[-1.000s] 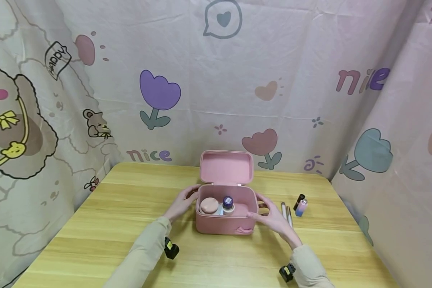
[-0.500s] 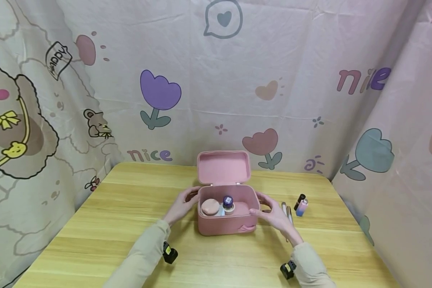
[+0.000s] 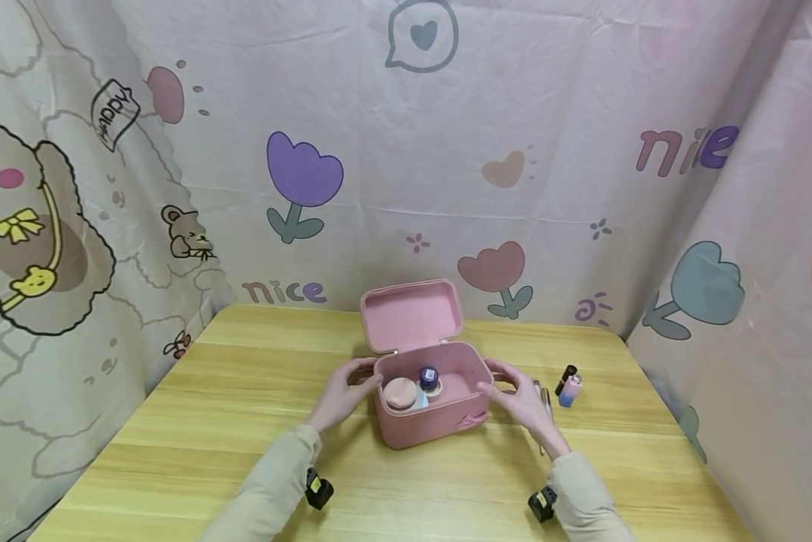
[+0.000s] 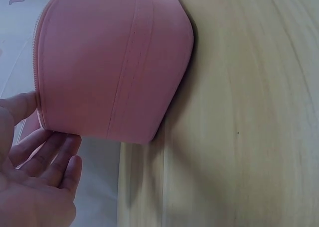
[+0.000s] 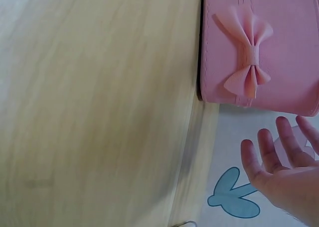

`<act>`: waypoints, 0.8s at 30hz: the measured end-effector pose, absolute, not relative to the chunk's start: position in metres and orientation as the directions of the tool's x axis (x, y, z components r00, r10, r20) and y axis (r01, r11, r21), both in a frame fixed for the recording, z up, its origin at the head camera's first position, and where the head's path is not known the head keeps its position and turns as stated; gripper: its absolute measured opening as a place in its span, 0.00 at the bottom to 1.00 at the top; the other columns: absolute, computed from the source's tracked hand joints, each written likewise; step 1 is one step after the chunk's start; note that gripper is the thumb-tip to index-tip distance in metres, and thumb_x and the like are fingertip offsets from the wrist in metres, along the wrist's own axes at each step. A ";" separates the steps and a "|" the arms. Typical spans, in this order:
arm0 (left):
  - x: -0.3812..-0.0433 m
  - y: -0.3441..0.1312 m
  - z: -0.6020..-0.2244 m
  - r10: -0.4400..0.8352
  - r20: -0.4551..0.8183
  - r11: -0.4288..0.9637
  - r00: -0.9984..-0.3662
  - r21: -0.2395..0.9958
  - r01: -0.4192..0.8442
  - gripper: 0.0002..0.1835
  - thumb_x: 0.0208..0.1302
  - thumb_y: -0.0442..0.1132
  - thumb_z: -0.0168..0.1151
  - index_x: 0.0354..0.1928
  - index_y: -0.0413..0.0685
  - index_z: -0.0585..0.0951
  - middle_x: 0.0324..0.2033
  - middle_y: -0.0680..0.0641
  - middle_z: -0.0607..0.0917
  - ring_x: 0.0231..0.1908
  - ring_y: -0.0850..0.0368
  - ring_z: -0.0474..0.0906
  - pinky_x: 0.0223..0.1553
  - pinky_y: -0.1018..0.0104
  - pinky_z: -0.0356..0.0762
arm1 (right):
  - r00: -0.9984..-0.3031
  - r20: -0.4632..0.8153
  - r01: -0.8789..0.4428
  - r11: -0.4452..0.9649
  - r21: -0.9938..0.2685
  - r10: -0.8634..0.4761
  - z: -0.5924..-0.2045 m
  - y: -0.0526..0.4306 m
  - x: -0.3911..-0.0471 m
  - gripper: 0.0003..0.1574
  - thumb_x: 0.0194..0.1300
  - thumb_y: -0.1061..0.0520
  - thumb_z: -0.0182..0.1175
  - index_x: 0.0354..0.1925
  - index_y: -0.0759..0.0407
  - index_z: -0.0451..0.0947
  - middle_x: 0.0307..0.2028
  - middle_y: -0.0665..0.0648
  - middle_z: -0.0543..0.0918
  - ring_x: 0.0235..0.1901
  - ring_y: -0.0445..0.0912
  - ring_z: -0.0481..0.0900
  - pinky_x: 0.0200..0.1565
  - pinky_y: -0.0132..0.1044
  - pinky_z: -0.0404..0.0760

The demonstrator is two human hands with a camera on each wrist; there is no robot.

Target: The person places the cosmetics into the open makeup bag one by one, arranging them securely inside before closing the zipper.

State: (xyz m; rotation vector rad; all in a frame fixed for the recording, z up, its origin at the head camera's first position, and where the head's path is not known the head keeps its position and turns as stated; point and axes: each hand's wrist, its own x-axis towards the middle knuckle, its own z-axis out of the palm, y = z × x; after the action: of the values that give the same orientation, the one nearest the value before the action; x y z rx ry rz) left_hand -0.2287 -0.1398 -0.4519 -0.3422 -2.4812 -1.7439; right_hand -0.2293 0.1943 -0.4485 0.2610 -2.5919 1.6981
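Note:
A pink cosmetic case (image 3: 433, 429) stands on the table at an angle, its lid (image 3: 412, 316) raised at the back. In it lie a round pink compact (image 3: 401, 393) and a dark purple-capped jar (image 3: 429, 376), with pale items partly hidden beneath them. My left hand (image 3: 338, 395) grips the left end, thumb on the zipped rim and fingers curled behind the wall (image 4: 89, 62) in the left wrist view. At the right end, my right hand (image 3: 522, 403) holds the case, thumb on the front rim and fingers around the side. A bow (image 5: 249, 55) decorates the front.
Slim makeup brushes (image 3: 547, 403) lie just beyond my right hand, partly covered by it. Right of them are a black tube (image 3: 566, 379) and a pink-and-blue bottle (image 3: 571, 391). A printed curtain (image 3: 406, 165) borders the wooden table (image 3: 243, 391) at the back and sides.
The case has turned on the table: its left end has come nearer, its right end has swung away, and the lid has shifted left. Both hands have moved along with it.

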 end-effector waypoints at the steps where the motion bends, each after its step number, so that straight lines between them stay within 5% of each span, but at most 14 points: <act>1: -0.229 -0.139 -0.453 0.128 0.206 0.325 -0.970 0.916 0.237 0.22 0.68 0.36 0.65 0.61 0.34 0.77 0.54 0.34 0.84 0.56 0.40 0.81 0.61 0.50 0.80 | -0.986 0.118 -0.156 0.390 -0.908 -0.119 -0.448 0.194 -0.229 0.38 0.66 0.54 0.67 0.70 0.63 0.68 0.65 0.67 0.76 0.62 0.58 0.76 0.61 0.43 0.80; 11: -0.224 -0.136 -0.454 0.107 0.257 0.381 -0.961 0.882 0.278 0.25 0.66 0.40 0.67 0.62 0.37 0.77 0.53 0.36 0.86 0.54 0.41 0.82 0.61 0.45 0.78 | -0.990 0.132 -0.142 0.370 -0.918 -0.052 -0.450 0.190 -0.231 0.35 0.66 0.54 0.67 0.67 0.63 0.72 0.59 0.65 0.80 0.57 0.53 0.77 0.52 0.26 0.78; 24: -0.218 -0.131 -0.461 0.073 0.395 0.460 -0.916 0.801 0.383 0.22 0.64 0.40 0.69 0.58 0.38 0.81 0.48 0.41 0.88 0.50 0.43 0.84 0.56 0.48 0.81 | -0.984 0.175 -0.154 0.349 -0.924 0.027 -0.458 0.187 -0.235 0.29 0.67 0.54 0.66 0.63 0.63 0.76 0.53 0.66 0.83 0.48 0.42 0.77 0.48 0.25 0.78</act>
State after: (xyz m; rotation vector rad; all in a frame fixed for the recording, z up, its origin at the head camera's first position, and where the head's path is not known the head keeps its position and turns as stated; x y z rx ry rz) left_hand -0.2178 -0.1307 -0.4611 -0.3882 -2.4083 -1.4376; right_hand -0.2345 0.1870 -0.4579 0.1162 -2.4449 1.7033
